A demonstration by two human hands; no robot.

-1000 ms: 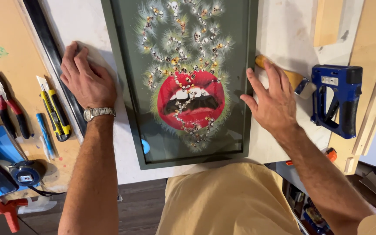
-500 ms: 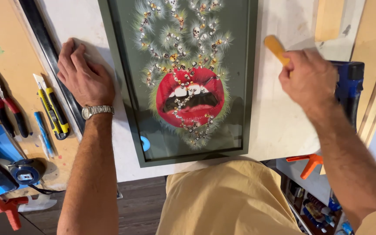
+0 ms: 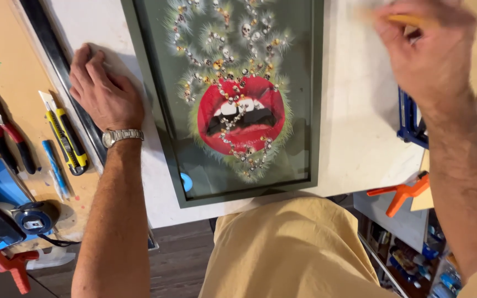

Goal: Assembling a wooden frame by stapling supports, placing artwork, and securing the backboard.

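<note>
Head view: lying flat on the white bench (image 3: 360, 138), green-framed picture (image 3: 233, 99) of red lips sitting between the hands. Pressing palm-down, fingers spread, just left of the frame: left hand (image 3: 103, 91). Hovering blurred above the frame's upper right, closing around a yellow-handled tool (image 3: 407, 19): right hand (image 3: 429, 52).

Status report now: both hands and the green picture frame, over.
Left hand flat on white tabletop, beside green picture frame. Right hand raised, blurred, gripping orange-handled tool. Nothing lying on the frame.
</note>
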